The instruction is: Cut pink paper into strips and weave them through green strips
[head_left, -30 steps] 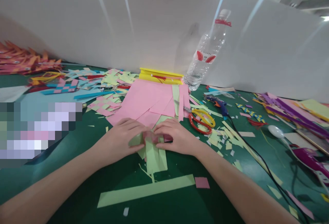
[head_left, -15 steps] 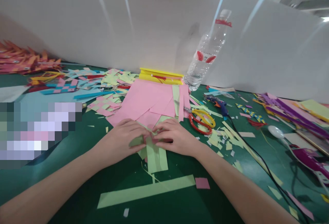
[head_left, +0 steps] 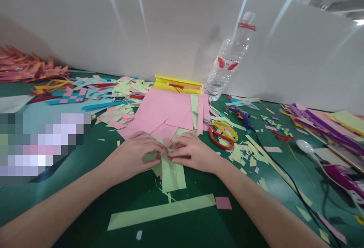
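Observation:
Both of my hands meet at the middle of the table, fingertips bent in towards each other. Between them hangs a light green paper strip (head_left: pixel 173 178), its lower end spreading towards me. My left hand (head_left: pixel 133 153) pinches its upper left side, and my right hand (head_left: pixel 197 152) pinches from the right. The fingers partly hide the fold where they meet. Just beyond my fingertips lie pink paper sheets (head_left: pixel 165 105). Nearer to me, a long green paper strip (head_left: pixel 162 212) lies flat beside a small pink paper square (head_left: pixel 223 203).
Scissors (head_left: pixel 222 138) with red and yellow handles lie right of the pink sheets. A glue gun (head_left: pixel 240 115) trails a black cord. Behind stand a tilted water bottle (head_left: pixel 224 69) and a yellow folded holder (head_left: pixel 178 85). Paper scraps (head_left: pixel 131 85) cover the back left. A purple tool (head_left: pixel 342 176) lies right.
My fingertips have drawn slightly closer together, and the green strip now covers the pink patch that showed between them. Both arms are almost still.

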Demonstrator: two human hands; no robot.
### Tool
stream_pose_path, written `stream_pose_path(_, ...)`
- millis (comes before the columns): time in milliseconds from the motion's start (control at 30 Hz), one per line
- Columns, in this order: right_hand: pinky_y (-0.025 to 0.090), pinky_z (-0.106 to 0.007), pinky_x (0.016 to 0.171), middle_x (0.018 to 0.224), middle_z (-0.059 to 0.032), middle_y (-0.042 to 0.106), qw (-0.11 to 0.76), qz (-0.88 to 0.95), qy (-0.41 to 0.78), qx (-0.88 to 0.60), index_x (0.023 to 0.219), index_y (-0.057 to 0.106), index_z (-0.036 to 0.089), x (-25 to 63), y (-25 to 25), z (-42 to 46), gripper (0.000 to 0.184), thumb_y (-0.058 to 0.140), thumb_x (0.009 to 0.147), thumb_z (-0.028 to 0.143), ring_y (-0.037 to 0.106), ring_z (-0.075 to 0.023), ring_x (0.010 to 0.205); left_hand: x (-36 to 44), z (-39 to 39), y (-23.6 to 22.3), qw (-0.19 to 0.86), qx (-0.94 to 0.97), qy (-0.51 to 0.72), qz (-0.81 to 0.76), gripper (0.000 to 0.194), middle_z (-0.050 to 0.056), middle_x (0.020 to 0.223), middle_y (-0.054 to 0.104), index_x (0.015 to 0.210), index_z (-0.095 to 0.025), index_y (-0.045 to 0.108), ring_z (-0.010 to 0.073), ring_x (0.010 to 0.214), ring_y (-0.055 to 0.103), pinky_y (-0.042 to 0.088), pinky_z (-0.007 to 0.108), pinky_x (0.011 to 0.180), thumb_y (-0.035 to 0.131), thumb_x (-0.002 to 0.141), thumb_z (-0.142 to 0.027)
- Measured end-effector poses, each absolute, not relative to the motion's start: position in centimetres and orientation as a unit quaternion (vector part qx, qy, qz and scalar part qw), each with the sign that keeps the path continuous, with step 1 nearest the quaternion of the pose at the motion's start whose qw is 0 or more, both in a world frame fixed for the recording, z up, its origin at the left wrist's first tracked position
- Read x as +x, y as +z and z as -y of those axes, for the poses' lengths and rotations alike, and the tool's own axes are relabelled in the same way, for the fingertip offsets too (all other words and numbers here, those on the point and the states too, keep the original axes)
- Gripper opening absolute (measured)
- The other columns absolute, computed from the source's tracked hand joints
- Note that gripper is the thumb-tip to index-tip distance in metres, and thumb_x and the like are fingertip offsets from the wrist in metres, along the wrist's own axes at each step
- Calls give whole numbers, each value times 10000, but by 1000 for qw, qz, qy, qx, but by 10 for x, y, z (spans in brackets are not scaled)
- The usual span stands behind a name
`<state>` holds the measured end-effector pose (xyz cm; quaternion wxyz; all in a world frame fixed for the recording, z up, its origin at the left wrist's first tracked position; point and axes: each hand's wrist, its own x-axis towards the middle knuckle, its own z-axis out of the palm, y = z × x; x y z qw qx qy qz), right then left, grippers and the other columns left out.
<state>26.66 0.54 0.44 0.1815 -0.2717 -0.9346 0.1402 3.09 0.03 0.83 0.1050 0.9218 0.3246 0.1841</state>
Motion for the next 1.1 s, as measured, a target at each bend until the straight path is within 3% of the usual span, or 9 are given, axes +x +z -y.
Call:
stream_pose_path(300, 322, -377, 932, 1083, -36, 689, 205, 917, 167, -298, 993, 667, 207, 266, 13, -4, 175, 633, 861, 317, 585, -185, 1017, 31, -1, 6, 116, 917, 196, -327, 53, 25, 1025, 714, 806, -192, 642, 199, 960, 628, 443, 376, 891, 626, 834, -234)
stream_pose_path(767, 297, -381, 954, 1094, -33, 679, 184, 922, 159, -303, 951, 672, 211, 268, 14, -4, 166, 643, 847, 337, 572, -188, 1049, 32, 0, 8, 116, 918, 189, -329, 66, 22, 1050, 707, 828, -202, 677, 191, 972, 620, 434, 361, 909, 619, 839, -231)
stream_pose_path(1100, 343, -372, 920, 1072, -44, 691, 201, 915, 190, -293, 973, 674, 207, 272, 19, -6, 223, 646, 839, 383, 586, -189, 1001, 32, 1, 8, 123, 915, 184, -337, 111, 39, 1049, 704, 825, -210, 684, 205, 983, 615, 452, 376, 915, 582, 844, -252)
